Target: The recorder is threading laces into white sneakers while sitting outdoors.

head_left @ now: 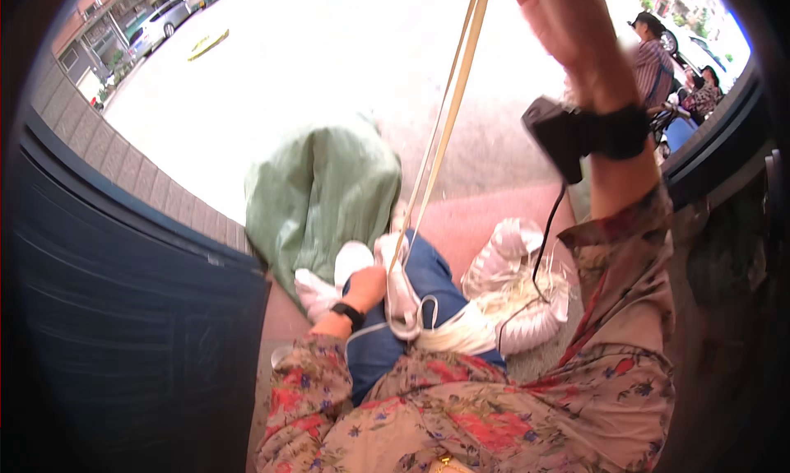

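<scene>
My left hand (367, 287) is closed on a pale pinkish-white, narrow piece (401, 296) in my lap; I cannot make out its exact kind. Long cream strands (451, 115) run taut from it up to the top edge. High on the right, my raised right hand (553, 20) is closed at the upper end of these strands, its fingertips partly cut off by the picture's edge. A thin white loop (428, 310) hangs beside the pale piece. Loose cream strands (461, 331) lie across my right thigh.
A green sack (325, 193) stands ahead on the left. Pale ribbed bundles (531, 325) lie to the right of my legs. A dark blue door panel (140, 308) borders the left. A black cable (553, 218) hangs from my right wrist. Another person (652, 66) is farther off.
</scene>
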A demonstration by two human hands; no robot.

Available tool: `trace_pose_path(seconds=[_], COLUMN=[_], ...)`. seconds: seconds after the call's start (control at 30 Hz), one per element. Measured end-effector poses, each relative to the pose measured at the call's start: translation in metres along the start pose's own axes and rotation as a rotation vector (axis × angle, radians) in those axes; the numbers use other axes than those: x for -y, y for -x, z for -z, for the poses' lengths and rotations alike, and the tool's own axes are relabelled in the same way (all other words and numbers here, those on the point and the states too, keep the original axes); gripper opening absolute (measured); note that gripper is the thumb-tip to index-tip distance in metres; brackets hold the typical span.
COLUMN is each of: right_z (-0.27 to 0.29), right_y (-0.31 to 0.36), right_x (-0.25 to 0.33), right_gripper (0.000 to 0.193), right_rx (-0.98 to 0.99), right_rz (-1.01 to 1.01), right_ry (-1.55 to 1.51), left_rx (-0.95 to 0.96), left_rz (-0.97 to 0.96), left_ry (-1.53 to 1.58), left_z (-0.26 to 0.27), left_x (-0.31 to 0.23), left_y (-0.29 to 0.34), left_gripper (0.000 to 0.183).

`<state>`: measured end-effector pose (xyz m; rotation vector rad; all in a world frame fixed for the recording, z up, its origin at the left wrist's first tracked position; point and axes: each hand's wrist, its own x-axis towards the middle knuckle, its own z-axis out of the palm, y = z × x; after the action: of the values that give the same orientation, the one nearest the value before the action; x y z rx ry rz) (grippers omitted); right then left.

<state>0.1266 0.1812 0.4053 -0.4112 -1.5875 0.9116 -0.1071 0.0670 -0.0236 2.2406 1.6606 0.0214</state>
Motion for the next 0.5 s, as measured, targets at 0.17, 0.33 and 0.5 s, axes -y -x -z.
trace_pose_path(seconds=[0.17, 0.33, 0.5], right_z=[0.012, 0.010, 0.022], right_y=[0.010, 0.011, 0.004], right_x=[-0.003, -0.004, -0.016], right_gripper=[0.027, 0.028, 0.028], right_rx=[-0.024, -0.006, 0.062], right_rz=[0.046, 0.000, -0.008], right_ry=[0.046, -0.012, 0.058], left_rx=[-0.089, -0.174, -0.334], left_rz=[-0.044, -0.089, -0.187], left_ry=[-0.129, -0.081, -0.124], left_z=[0.016, 0.006, 0.001], left_x=[-0.036, -0.025, -0.025], left_y=[0.010, 0.007, -0.006], left_gripper=[0.010, 0.008, 0.007])
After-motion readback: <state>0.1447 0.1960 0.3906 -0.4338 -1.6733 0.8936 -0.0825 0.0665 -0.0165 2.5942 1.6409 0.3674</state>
